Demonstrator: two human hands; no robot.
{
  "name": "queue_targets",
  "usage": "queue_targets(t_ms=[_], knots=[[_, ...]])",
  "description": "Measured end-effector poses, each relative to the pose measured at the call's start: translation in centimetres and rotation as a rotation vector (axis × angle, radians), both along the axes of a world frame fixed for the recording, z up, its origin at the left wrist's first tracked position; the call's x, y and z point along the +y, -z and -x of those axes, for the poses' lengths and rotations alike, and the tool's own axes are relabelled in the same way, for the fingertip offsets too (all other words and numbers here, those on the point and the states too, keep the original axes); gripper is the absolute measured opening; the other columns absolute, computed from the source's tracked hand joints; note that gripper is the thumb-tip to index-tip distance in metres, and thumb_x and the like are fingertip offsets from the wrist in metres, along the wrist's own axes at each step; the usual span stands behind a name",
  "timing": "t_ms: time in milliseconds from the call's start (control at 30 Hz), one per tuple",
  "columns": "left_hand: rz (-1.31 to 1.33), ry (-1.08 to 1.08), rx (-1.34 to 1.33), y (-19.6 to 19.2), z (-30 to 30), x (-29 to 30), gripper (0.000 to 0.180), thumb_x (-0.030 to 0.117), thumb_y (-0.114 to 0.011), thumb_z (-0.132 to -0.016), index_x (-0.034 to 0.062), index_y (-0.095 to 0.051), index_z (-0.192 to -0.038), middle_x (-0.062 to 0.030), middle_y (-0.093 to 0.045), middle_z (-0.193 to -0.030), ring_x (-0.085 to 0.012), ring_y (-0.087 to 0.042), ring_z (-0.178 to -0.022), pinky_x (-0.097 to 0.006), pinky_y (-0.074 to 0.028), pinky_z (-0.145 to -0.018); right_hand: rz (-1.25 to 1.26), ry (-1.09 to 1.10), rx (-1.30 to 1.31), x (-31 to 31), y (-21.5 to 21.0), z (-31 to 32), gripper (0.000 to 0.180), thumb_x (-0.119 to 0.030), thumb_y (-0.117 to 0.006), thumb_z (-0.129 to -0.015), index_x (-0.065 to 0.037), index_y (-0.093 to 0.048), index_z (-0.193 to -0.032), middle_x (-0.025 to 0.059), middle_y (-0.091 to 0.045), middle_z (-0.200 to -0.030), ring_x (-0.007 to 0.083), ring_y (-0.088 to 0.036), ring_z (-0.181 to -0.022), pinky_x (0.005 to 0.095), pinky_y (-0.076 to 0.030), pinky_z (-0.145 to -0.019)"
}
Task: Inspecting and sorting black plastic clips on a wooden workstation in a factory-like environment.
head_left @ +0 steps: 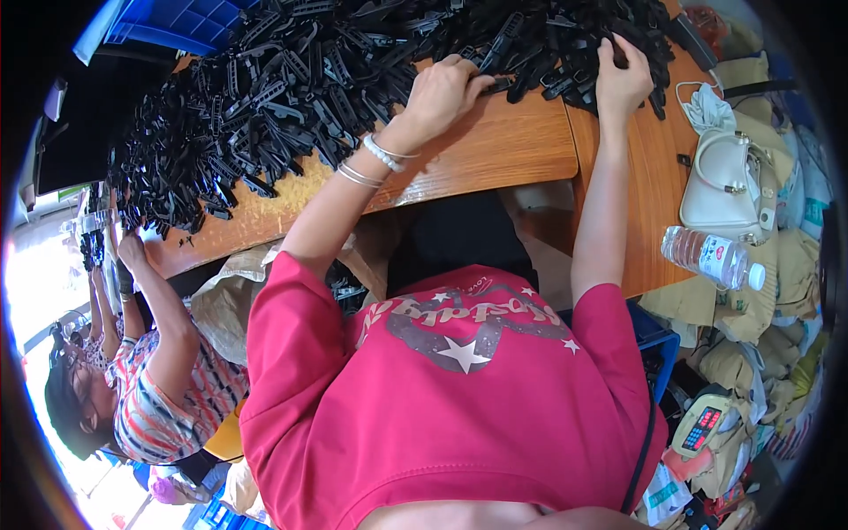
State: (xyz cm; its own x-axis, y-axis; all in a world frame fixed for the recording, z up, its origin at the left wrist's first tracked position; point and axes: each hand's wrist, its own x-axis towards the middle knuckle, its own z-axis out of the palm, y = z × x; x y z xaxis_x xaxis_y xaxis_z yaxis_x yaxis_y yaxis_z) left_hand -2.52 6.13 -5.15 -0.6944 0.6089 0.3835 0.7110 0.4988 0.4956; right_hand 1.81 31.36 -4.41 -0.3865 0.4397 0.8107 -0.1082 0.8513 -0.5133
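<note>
A large heap of slim black plastic pieces [291,84], many long and slotted, spreads over the wooden table [495,141]. At the heap's near edge my left hand [442,95] is closed, its thumb and fingers pinching a black plastic piece that is mostly hidden. White bead and thin bracelets [382,155] circle that wrist. Farther right, my right hand [624,79] is curled over the heap, thumb and fingertips together on a black plastic piece. Which parts of it belong to the heap behind, I cannot tell.
A white handbag [726,185] and a water bottle [712,257] lie at the table's right edge, near a white cord. Tan bags and a calculator-like keypad [701,427] are piled right. A blue crate [172,25] stands far left. Another person [168,380] works at the left.
</note>
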Motion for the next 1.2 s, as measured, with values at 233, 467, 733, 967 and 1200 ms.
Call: queue_targets(t_ms=[233, 467, 733, 967, 1200], knots=[[-0.19, -0.211, 0.047, -2.8, 2.9, -5.4, 0.013, 0.006, -0.058, -0.081, 0.0007, -0.064, -0.091, -0.0157, -0.064, -0.085, -0.0265, -0.064, -0.076, -0.031, -0.05, -0.068, 0.95, -0.313, 0.155, -1.6, 0.4, -0.6, 0.025, -0.006, -0.062, -0.084, 0.009, -0.058, -0.103, 0.0114, -0.062, -0.088, 0.0145, -0.061, -0.074, 0.0269, -0.055, -0.065], [-0.175, -0.415, -0.228, -6.3, 6.4, -12.2, 0.015, 0.01, -0.06, -0.081, 0.0009, -0.065, -0.092, -0.0126, -0.066, -0.073, -0.0193, -0.063, -0.064, -0.028, -0.05, -0.063, 1.248, -0.427, 0.314, -2.1, -0.4, -0.6, 0.024, -0.013, -0.06, -0.086, 0.005, -0.058, -0.103, 0.0111, -0.061, -0.089, 0.0191, -0.059, -0.088, 0.0315, -0.049, -0.075], [0.445, -0.443, 0.009, -6.4, 5.3, -11.4, 0.038, 0.041, -0.068, -0.072, 0.0029, -0.066, -0.074, -0.0182, -0.063, -0.07, -0.0344, -0.063, -0.07, -0.041, -0.05, -0.064, 1.496, -0.737, 0.261, -2.0, -1.0, -0.9, 0.022, -0.009, -0.055, -0.088, 0.006, -0.054, -0.104, 0.0149, -0.057, -0.09, 0.0182, -0.051, -0.071, 0.0242, -0.045, -0.06], [-0.127, -0.424, -0.188, -5.6, 3.1, -13.0, 0.021, 0.021, -0.062, -0.08, -0.0003, -0.062, -0.079, -0.0134, -0.065, -0.074, -0.0238, -0.064, -0.067, -0.033, -0.051, -0.063, 0.997, -0.933, -0.386, -12.6, -3.8, -2.2, 0.03, -0.004, -0.056, -0.086, 0.002, -0.057, -0.115, 0.0145, -0.064, -0.102, 0.02, -0.065, -0.087, 0.0268, -0.052, -0.081], [-0.654, -0.078, -1.025, -8.5, -2.8, -9.9, 0.017, 0.011, -0.053, -0.09, -0.004, -0.052, -0.097, -0.0104, -0.063, -0.077, -0.0168, -0.064, -0.062, -0.023, -0.051, -0.056, 0.829, -1.174, -0.333, -17.9, -4.7, -2.6, 0.027, 0.005, -0.064, -0.077, 0.001, -0.062, -0.104, 0.0031, -0.061, -0.088, 0.0082, -0.06, -0.078, 0.0189, -0.049, -0.07]])
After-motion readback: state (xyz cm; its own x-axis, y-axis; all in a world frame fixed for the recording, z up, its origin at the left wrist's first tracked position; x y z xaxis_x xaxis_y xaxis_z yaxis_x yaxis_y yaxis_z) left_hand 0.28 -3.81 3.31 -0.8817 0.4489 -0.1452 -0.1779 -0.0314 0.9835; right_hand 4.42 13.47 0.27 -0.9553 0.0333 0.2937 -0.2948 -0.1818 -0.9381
